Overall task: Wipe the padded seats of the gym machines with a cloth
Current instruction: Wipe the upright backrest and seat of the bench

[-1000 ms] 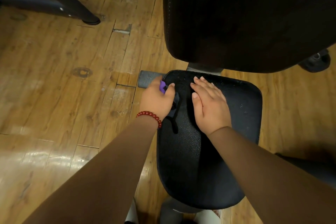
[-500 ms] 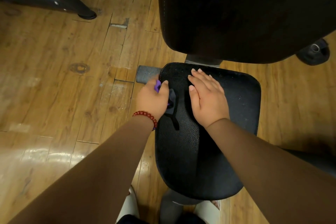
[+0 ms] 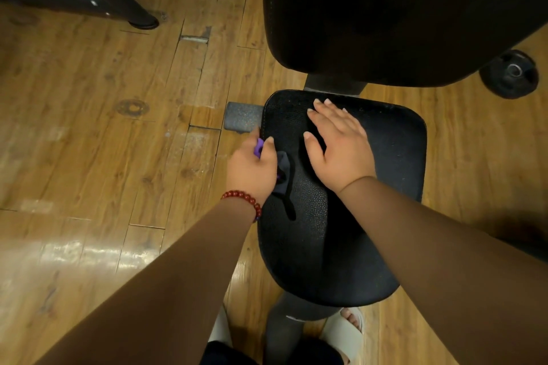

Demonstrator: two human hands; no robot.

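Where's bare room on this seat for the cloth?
Bare: the right side of the seat pad, between the right hand and its edge, and the near half. Crowded: the far-left part, where the left hand grips the cloth.

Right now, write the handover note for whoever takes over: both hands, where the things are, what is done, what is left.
Left hand: grips the cloth at the left edge of the seat, with a purple item in the same grip; I cannot tell what that item is.
Right hand: flat on the seat's top, fingers straight, holding nothing.
Done: cannot be judged; the seat shows no clear wiped area.
Left: probably wipe across the whole seat, then move on to the other machines' seats.
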